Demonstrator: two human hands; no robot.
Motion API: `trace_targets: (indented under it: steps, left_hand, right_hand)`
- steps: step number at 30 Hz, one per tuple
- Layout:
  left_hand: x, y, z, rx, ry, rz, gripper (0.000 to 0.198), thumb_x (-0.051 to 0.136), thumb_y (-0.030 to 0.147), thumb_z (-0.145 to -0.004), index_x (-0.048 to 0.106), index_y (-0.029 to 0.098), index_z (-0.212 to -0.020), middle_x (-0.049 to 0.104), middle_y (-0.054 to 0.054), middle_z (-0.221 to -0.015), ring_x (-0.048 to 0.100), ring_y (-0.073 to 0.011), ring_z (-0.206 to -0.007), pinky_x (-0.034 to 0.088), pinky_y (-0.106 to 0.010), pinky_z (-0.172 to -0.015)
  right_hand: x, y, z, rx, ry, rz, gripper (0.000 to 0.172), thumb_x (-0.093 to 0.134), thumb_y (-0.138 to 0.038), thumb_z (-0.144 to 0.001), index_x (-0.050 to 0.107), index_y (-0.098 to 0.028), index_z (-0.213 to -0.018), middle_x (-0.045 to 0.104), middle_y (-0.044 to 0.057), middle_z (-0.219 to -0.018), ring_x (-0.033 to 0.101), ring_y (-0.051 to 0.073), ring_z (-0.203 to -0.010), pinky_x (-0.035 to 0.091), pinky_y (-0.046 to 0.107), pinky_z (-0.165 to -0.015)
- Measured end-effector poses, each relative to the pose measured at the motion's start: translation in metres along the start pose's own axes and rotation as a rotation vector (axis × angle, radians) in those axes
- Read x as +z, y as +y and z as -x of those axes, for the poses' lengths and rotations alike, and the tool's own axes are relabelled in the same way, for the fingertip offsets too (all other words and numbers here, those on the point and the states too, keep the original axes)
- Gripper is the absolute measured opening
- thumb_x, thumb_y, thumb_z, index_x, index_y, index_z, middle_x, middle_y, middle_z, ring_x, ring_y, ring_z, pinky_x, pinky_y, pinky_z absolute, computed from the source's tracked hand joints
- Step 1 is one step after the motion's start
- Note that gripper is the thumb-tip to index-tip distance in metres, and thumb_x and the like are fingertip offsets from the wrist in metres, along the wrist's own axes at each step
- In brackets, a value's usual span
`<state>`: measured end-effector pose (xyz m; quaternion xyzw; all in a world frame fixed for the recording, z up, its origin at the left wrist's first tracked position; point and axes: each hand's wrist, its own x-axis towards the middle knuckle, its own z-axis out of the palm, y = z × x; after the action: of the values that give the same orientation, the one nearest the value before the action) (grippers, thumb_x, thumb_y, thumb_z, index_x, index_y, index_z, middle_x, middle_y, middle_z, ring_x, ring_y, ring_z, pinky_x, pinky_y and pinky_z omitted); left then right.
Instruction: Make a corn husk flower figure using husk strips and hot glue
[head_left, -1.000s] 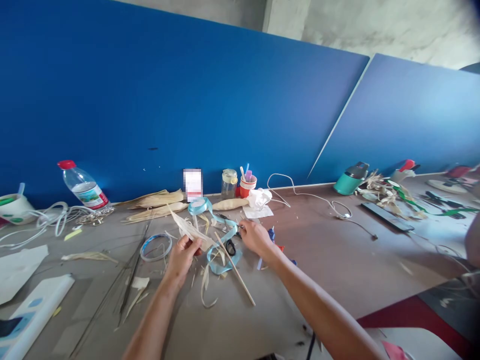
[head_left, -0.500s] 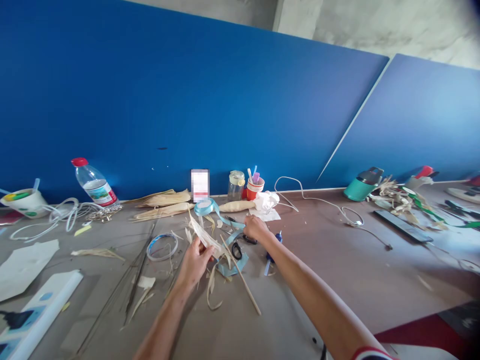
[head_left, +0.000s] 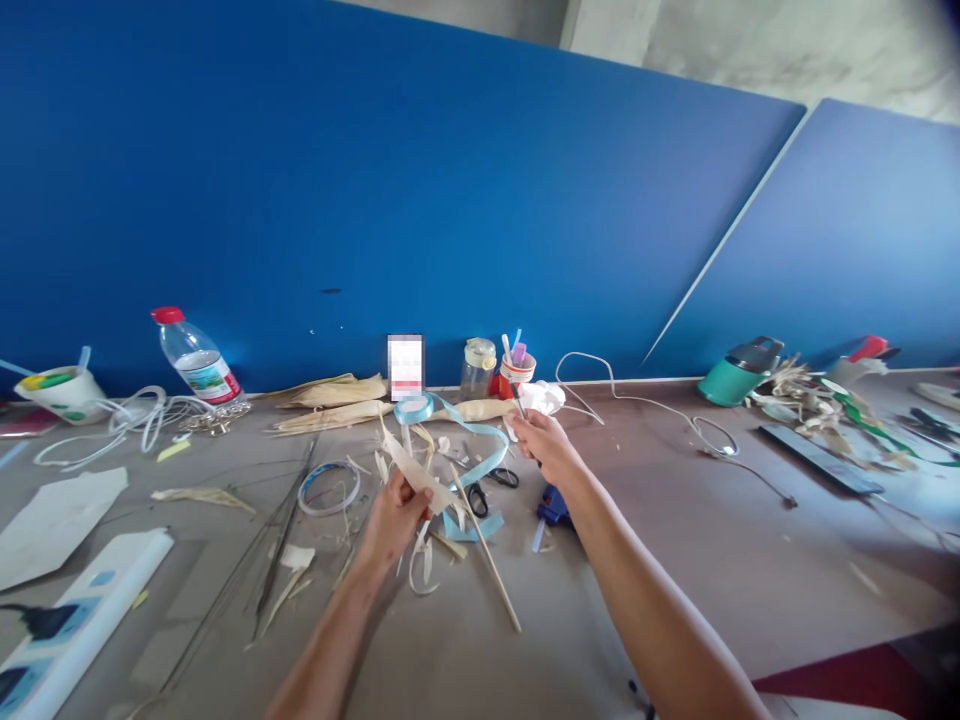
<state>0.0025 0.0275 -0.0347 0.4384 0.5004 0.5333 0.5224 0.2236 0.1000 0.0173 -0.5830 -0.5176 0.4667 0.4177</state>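
Observation:
My left hand [head_left: 394, 518] pinches a pale piece of corn husk [head_left: 417, 471] between thumb and fingers, low over the table. Farther right, my right hand [head_left: 551, 447] grips a slim dark pen [head_left: 516, 395] that points up and away, in front of the red-and-white paper cup [head_left: 517, 376]. Between the hands lie black-handled scissors [head_left: 478, 499], their blades partly covered. A light-blue ribbon [head_left: 491, 432] curls from its roll [head_left: 413, 407] past them. Below, a thin wooden stick [head_left: 495, 575] rests at a slant. A blue glue gun [head_left: 553, 507] sits partly behind my right forearm.
Dried husks [head_left: 330, 416] lie along the blue partition [head_left: 450, 200]. A leaning bottle [head_left: 199, 365], a white power strip [head_left: 82, 620] and thin dark wires [head_left: 283, 535] are at left. A white cable [head_left: 660, 402], a green cup [head_left: 739, 372] and a phone [head_left: 817, 460] are at right.
My right hand has risen from beside the scissors and now shows a pen in its fingers. My left hand still holds the husk, turned slightly. The view has shifted a little.

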Motion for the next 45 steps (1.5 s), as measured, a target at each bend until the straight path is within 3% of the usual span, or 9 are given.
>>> trace_targets:
  steps: [6,9,13,16,20,23,26,33,45]
  left_hand:
    - [0.005,0.007,0.007,-0.019,0.015,0.026,0.025,0.067,0.03,-0.065,0.055,0.016,-0.082,0.061,0.002,-0.062,0.054,-0.0106,-0.053,0.043,-0.022,-0.052]
    - [0.007,0.01,0.009,-0.017,0.015,0.022,0.027,0.068,0.032,-0.066,0.056,0.016,-0.084,0.062,0.002,-0.064,0.055,-0.011,-0.054,0.044,-0.023,-0.054]
    - [0.002,0.012,0.009,-0.011,0.045,0.051,0.03,0.07,0.033,-0.065,0.057,0.015,-0.086,0.063,0.001,-0.067,0.055,-0.0111,-0.055,0.043,-0.023,-0.054]
    - [-0.006,0.017,0.007,0.066,0.193,0.154,0.027,0.071,0.032,-0.065,0.057,0.016,-0.083,0.06,0.003,-0.063,0.051,-0.009,-0.053,0.04,-0.022,-0.054]
    - [-0.018,0.025,0.002,0.193,0.309,0.327,0.027,0.072,0.028,-0.063,0.059,0.017,-0.083,0.056,0.005,-0.061,0.047,-0.0066,-0.051,0.038,-0.022,-0.055]
    - [-0.021,0.026,-0.001,0.238,0.339,0.371,0.027,0.073,0.027,-0.062,0.058,0.017,-0.083,0.055,0.005,-0.064,0.047,-0.0062,-0.053,0.038,-0.022,-0.056]
    - [-0.02,0.023,-0.001,0.226,0.359,0.36,0.028,0.073,0.028,-0.063,0.057,0.018,-0.084,0.054,0.006,-0.062,0.047,-0.0063,-0.052,0.038,-0.022,-0.056]
    - [-0.017,0.013,0.0,0.106,0.312,0.206,0.026,0.07,0.031,-0.066,0.055,0.017,-0.082,0.056,0.005,-0.062,0.05,-0.0077,-0.051,0.04,-0.022,-0.055]
    - [0.004,0.011,0.007,-0.082,0.019,-0.039,0.036,0.069,0.034,-0.061,0.056,0.015,-0.089,0.063,0.0,-0.063,0.056,-0.0128,-0.051,0.044,-0.025,-0.053]
  right_hand:
    - [0.05,0.004,0.045,0.049,-0.177,-0.362,0.04,0.063,-0.045,-0.066,0.057,-0.015,-0.092,0.046,-0.006,-0.061,0.034,0.004,-0.04,0.026,0.019,-0.04]
    - [0.071,0.01,0.059,0.124,-0.218,-0.331,0.039,0.068,-0.04,-0.064,0.06,-0.014,-0.093,0.048,-0.007,-0.056,0.034,0.004,-0.041,0.026,0.019,-0.04]
    - [0.072,0.01,0.059,0.135,-0.264,-0.376,0.028,0.07,-0.031,-0.063,0.061,-0.014,-0.083,0.053,-0.006,-0.057,0.034,0.003,-0.04,0.025,0.018,-0.039]
    - [0.066,0.009,0.059,0.184,-0.262,-0.536,0.023,0.066,-0.032,-0.068,0.059,-0.014,-0.081,0.058,-0.003,-0.065,0.041,0.003,-0.039,0.031,0.017,-0.04]
    - [0.073,0.017,0.07,0.473,-0.722,-0.588,0.02,0.063,-0.028,-0.075,0.058,-0.011,-0.083,0.064,0.005,-0.075,0.065,0.017,-0.066,0.051,0.034,-0.065]
    - [0.085,0.028,0.074,0.632,-0.839,-0.535,0.017,0.056,-0.025,-0.082,0.057,-0.01,-0.089,0.066,0.008,-0.079,0.067,0.018,-0.069,0.051,0.036,-0.071]
    - [0.084,0.035,0.063,0.658,-0.739,-0.527,0.017,0.05,-0.024,-0.086,0.056,-0.011,-0.095,0.067,0.009,-0.082,0.068,0.015,-0.07,0.052,0.031,-0.071]
    - [0.047,0.021,0.02,0.353,-0.282,-0.321,0.014,0.057,-0.022,-0.08,0.058,-0.013,-0.09,0.064,0.007,-0.083,0.063,0.012,-0.067,0.051,0.023,-0.062]
    - [0.075,0.022,0.06,0.031,-0.248,-0.078,0.025,0.061,-0.033,-0.069,0.062,-0.015,-0.086,0.048,-0.006,-0.058,0.032,0.004,-0.043,0.024,0.019,-0.043]
